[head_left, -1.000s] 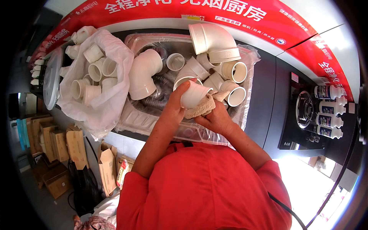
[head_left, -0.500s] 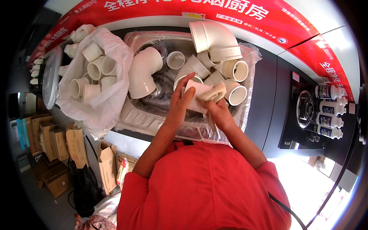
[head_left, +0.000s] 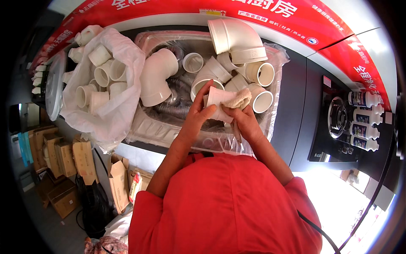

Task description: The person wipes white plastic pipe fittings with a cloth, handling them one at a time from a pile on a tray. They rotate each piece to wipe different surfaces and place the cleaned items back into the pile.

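"White pipe fitting point(head_left: 216, 97), middle of the frame, held up over that plastic-wrapped basin point(head_left: 146, 132). What's crowding it?"

"More pipework. A big elbow point(head_left: 158, 78) lies to its left, an upper elbow point(head_left: 237, 40) sits at top centre, and short pipe pieces point(head_left: 261, 101) bunch just to its right. Farther left there's a white bag point(head_left: 132, 82) with more inside."

"And the hands?"

"The left hand point(head_left: 197, 112) reaches up from below, its fingers clamped on the fitting's left side. The right hand point(head_left: 246, 121) has its fingers closed round a beige cloth point(head_left: 239, 99), against the fitting's right side. Both forearms slant in from the lower part of the frame."

"What about edges?"

"The basin's near rim crosses under the forearms, the red shirt point(head_left: 224, 199) right below. To the right, a dark strip of surface point(head_left: 292, 114) separates the basin from the cooktop point(head_left: 325, 139). Bottles point(head_left: 364, 120) stand far right; cardboard boxes point(head_left: 84, 158) sit lower left."
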Demonstrator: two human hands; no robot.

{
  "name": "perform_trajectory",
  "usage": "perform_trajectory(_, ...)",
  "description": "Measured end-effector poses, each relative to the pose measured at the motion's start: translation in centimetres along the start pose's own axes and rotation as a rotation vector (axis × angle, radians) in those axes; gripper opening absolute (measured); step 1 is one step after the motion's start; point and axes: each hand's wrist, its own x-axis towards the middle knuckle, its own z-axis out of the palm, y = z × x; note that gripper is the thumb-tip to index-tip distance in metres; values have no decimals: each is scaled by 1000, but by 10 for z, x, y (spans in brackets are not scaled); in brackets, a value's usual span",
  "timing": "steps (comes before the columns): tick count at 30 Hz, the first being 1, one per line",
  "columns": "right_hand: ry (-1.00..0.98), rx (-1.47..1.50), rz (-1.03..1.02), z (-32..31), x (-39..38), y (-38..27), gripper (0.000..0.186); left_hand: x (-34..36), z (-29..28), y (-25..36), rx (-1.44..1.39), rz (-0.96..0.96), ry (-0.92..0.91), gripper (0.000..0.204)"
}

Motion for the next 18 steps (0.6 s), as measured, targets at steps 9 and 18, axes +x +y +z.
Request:
perform_trajectory(9,-142,-1026,-556,-5,-4,13,31,-2,-14,-30,76,121,-21,47)
perform_trajectory(18,-9,-143,-129,0,-4,16,35,-5,-7,-12,-121,-122,70,54)
